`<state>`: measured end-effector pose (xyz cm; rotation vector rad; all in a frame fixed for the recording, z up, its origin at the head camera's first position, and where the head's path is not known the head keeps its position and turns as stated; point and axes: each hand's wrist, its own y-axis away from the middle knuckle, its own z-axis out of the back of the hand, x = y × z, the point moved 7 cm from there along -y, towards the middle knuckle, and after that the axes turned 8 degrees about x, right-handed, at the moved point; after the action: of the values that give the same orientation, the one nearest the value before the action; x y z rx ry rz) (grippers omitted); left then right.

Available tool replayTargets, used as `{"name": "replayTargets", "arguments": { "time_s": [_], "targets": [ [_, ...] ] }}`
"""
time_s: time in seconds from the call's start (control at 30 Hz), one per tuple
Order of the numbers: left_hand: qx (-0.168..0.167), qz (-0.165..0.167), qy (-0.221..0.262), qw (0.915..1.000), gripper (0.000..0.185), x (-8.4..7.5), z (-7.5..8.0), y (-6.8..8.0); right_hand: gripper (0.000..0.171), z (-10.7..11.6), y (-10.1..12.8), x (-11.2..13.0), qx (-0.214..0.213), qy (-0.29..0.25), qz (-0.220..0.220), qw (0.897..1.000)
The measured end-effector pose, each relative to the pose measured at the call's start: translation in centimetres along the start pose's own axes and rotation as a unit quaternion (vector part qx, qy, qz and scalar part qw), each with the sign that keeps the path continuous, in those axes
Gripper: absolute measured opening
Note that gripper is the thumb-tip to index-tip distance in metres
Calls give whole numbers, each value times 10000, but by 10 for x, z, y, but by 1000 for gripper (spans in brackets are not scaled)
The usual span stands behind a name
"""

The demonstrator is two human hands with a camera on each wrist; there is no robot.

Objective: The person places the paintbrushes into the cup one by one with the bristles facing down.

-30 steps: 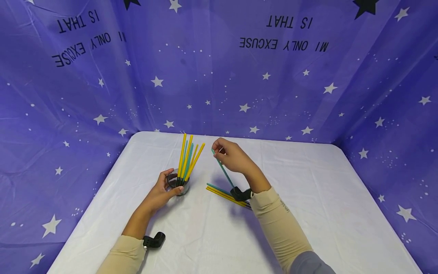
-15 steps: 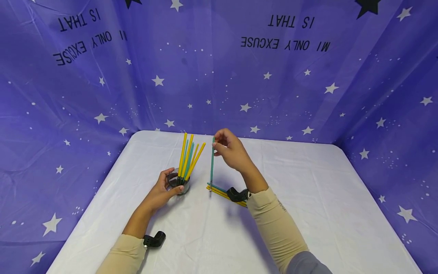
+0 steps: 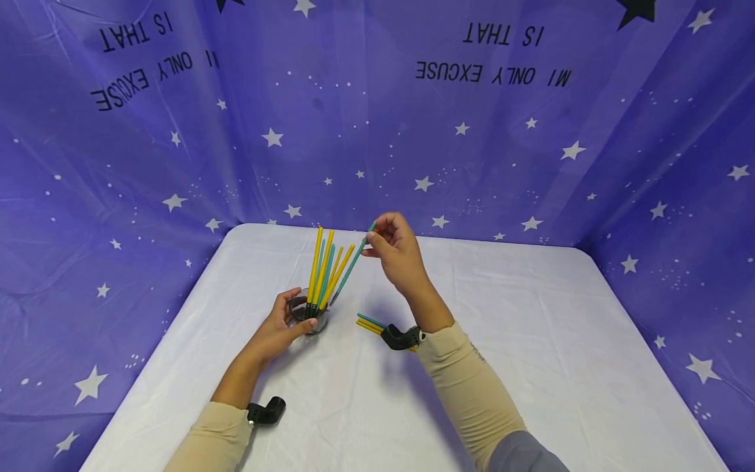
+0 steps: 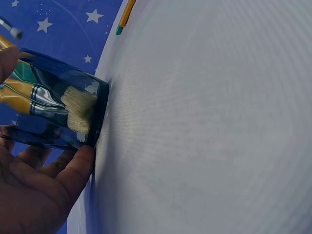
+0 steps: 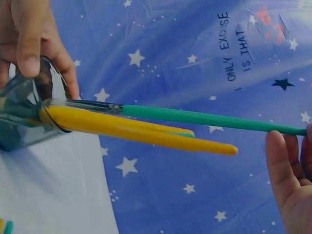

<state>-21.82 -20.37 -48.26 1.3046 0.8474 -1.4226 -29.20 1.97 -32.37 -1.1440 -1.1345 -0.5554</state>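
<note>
My left hand (image 3: 283, 331) grips a clear glass (image 4: 53, 92) around its side as it stands on the table. Several yellow and green paintbrushes (image 3: 318, 272) lean in the glass, bristles down, with pale bristles visible through its wall in the left wrist view. With thumb and fingertips, my right hand (image 3: 398, 252) pinches a green paintbrush (image 5: 185, 117) by the end of its handle. This brush slants down to the left, its bristle end near the glass rim (image 5: 53, 97); whether the tip is inside the rim I cannot tell.
A few more yellow and green paintbrushes (image 3: 370, 324) lie on the white tablecloth (image 3: 330, 406), partly hidden beneath the right wrist camera (image 3: 401, 337). A purple star-printed curtain (image 3: 377, 131) rises behind the table and along both sides.
The right hand has moved up and slightly left with the green paintbrush. The brush's lower end has swung left from above the lying brushes to the glass. The left hand keeps its hold.
</note>
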Motion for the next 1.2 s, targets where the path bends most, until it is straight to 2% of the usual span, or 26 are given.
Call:
{"name": "replayTargets", "arguments": {
  "time_s": [0.13, 0.33, 0.63, 0.8, 0.97, 1.07, 1.2],
  "targets": [
    [-5, 5, -3, 10000, 85, 1, 0, 0, 14, -6, 2, -9, -159, -122, 28, 9998],
    [-26, 7, -19, 10000, 85, 2, 0, -1, 14, -19, 11, -31, -215, -205, -198, 9994],
    [-52, -4, -38, 10000, 85, 2, 0, -2, 15, -32, 24, -54, -108, 82, -572, 9983],
    [-64, -28, -59, 10000, 85, 1, 0, -2, 14, -33, 28, -64, 117, 469, -873, 9950],
    [-59, -43, -28, 10000, 85, 1, -1, -1, 15, -33, 37, -68, 725, 1239, -1173, 9827],
    [-62, -47, -17, 10000, 86, 0, -1, -1, 12, -31, 42, -77, 1092, 1698, -1223, 9717],
    [-62, -34, -18, 10000, 85, 0, -1, -1, 10, -25, 47, -95, 1381, 2267, -1302, 9553]
  ]
}}
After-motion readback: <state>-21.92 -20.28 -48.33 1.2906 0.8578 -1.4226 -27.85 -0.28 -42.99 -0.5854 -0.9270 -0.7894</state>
